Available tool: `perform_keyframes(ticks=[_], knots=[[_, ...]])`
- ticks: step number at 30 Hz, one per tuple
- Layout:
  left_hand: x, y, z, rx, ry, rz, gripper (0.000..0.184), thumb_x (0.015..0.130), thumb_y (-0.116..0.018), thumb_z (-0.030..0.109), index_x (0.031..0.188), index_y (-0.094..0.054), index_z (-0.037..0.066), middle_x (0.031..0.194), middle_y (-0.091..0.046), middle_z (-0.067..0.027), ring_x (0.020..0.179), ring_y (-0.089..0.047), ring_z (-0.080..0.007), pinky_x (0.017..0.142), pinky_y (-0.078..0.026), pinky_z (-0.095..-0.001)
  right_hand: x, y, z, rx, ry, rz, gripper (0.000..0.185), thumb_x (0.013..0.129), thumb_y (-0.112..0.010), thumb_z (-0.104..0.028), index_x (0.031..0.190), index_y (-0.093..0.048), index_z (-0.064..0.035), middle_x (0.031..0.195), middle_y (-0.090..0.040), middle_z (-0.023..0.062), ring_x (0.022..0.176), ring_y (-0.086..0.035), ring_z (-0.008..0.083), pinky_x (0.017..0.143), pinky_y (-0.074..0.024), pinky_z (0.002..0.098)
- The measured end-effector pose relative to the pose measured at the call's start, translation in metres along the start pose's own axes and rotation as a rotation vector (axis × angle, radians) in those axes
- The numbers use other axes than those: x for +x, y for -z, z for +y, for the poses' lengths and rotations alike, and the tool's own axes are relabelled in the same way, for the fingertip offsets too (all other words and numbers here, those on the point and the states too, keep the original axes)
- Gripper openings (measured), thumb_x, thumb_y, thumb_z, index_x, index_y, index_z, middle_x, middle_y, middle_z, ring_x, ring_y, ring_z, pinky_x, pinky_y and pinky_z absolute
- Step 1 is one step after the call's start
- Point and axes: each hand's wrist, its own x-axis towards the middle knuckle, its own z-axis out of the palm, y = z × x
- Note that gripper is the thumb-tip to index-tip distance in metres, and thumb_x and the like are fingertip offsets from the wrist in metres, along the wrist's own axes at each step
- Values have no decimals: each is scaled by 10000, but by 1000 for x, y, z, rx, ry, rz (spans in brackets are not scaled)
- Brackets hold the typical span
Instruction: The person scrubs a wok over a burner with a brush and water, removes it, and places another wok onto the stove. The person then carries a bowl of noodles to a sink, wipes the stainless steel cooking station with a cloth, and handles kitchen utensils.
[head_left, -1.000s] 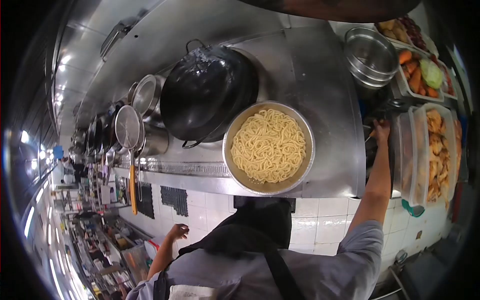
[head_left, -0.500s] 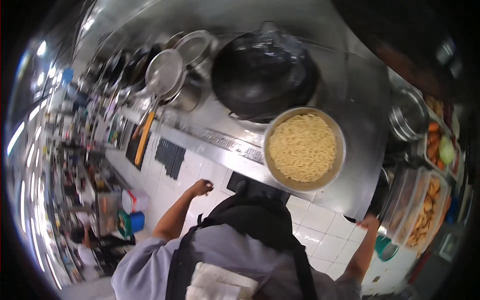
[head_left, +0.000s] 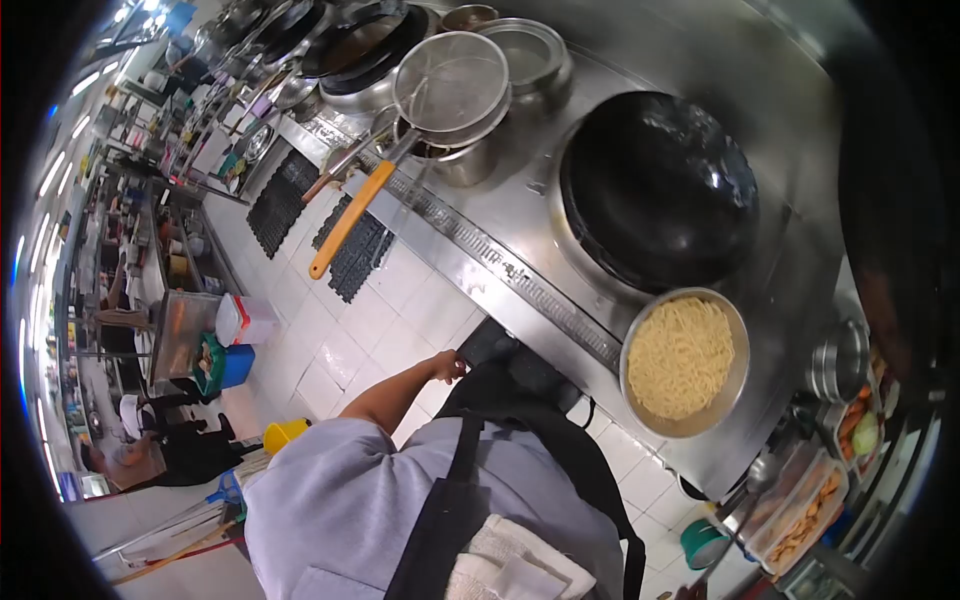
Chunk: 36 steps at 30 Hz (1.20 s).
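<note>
Your left hand (head_left: 447, 366) hangs empty near the worktop (head_left: 520, 220), grip slack and slightly apart; I cannot tell the grip of your right hand (head_left: 690, 591), at the lower border. The steel bowl (head_left: 672, 427) of noodles (head_left: 680, 357) sits beside the wok (head_left: 660, 190), presumably for easy reach

Before you, pale yellow noodles (head_left: 682, 358) lay tangled in a round metal bowl (head_left: 688, 427), upright at the counter's (head_left: 500, 205) front edge; to your right slanted a long, thin handle (head_left: 722, 558), blurred.
</note>
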Motion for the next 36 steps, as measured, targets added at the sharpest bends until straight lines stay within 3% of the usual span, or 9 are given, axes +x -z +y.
perform_keyframes(ticks=[1, 2, 6, 8, 11, 15, 20, 27, 36], knots=[[0, 10, -2, -47, 6, -2, 246, 812, -640, 215, 943, -684, 11, 747, -664, -104, 600, -668, -196, 525, -536, -330, -7, 20, 24, -43, 351, -93, 391, 824, -638, 16, 1203, -571, 79, 770, -602, 67, 638, -508, 124, 528, -427, 284], [-1, 21, 0, -91, 10, -8, 247, 812, -641, 215, 944, -685, 12, 752, -667, -105, 600, -668, -196, 529, -539, -327, -43, 22, -52, -77, 30, 28, 411, 840, -656, -18, 1226, -540, 65, 749, -586, 56, 609, -483, 126, 518, -413, 291], [-5, 48, -2, -216, 24, 26, 216, 796, -641, 185, 923, -683, 16, 758, -671, -100, 606, -662, -184, 521, -535, -288, -55, 3, -173, 289, 66, -124, 483, 842, -702, -67, 1266, -500, 45, 812, -582, 43, 639, -483, 127, 522, -408, 282], [-1, 62, -6, -284, -6, 84, 184, 786, -639, 156, 892, -674, 10, 739, -661, -93, 590, -643, -171, 512, -532, -286, -23, -58, -231, 397, 340, -110, 596, 840, -718, -111, 1364, -456, -2, 1025, -625, 111, 781, -561, 136, 623, -466, 239], [0, 69, -24, -408, -30, 157, 164, 793, -633, 138, 895, -658, 11, 735, -656, -80, 565, -620, -150, 491, -501, -280, 25, -162, -392, 451, 472, -465, 449, 877, -607, -45, 1304, -478, 14, 796, -503, -26, 514, -419, 9, 395, -289, 170], [-5, 78, -61, -529, -78, 251, 239, 851, -611, 191, 1017, -649, 22, 785, -675, -77, 567, -626, -130, 463, -447, -258, 80, -298, -592, 429, 787, -680, 476, 886, -614, -67, 1326, -466, 40, 689, -498, -15, 405, -405, 42, 353, -318, 196], [-56, 70, -104, -763, -26, 578, 228, 829, -597, 160, 968, -666, -6, 746, -671, -103, 562, -637, -160, 463, -480, -262, 139, -452, -756, -79, 1283, -242, 281, 873, -610, -119, 1111, -578, 27, 637, -535, 31, 441, -489, 116, 384, -399, 269], [-91, -21, -206, -1054, 239, 628, 142, 826, -589, 113, 897, -649, 6, 697, -658, -106, 521, -633, -183, 397, -439, -270, 154, -453, -853, 481, 212, -1439, 86, 912, -549, -92, 970, -520, -34, 641, -492, 5, 436, -411, 45, 342, -328, 181], [-85, -54, -186, -1149, 339, 472, 211, 852, -620, 149, 1022, -644, 25, 783, -682, -119, 570, -653, -175, 441, -469, -277, 98, -408, -942, 274, 452, -1341, 168, 909, -551, -132, 1024, -523, -12, 661, -492, 9, 406, -377, 30, 315, -299, 175]])
